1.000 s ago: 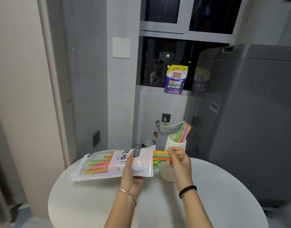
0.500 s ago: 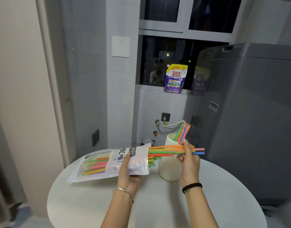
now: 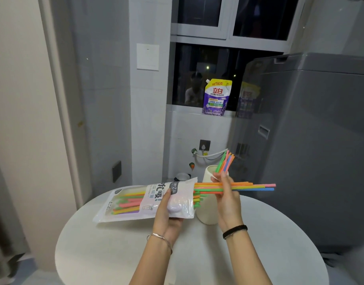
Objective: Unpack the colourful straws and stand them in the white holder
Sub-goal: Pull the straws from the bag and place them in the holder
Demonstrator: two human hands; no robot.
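Observation:
My left hand [image 3: 168, 210] grips the open end of a white plastic straw packet [image 3: 135, 202], held level above the round white table [image 3: 259, 254]. Several colourful straws still lie inside it. My right hand [image 3: 226, 194] is closed on a bunch of straws [image 3: 253, 187] drawn almost fully out of the packet, pointing right. Behind my right hand stands the white holder [image 3: 207, 210], partly hidden, with several straws [image 3: 225, 161] leaning up out of its top.
A large grey appliance [image 3: 310, 151] rises just right of the table, close to the tips of the pulled straws. A purple detergent pouch [image 3: 217, 97] sits on the window ledge. A hose and wall socket [image 3: 204, 145] are behind the holder.
My right hand has drawn the bunch of straws out of the packet to the right, from just gripping their tips to nearly clear. The packet has stayed held in my left hand.

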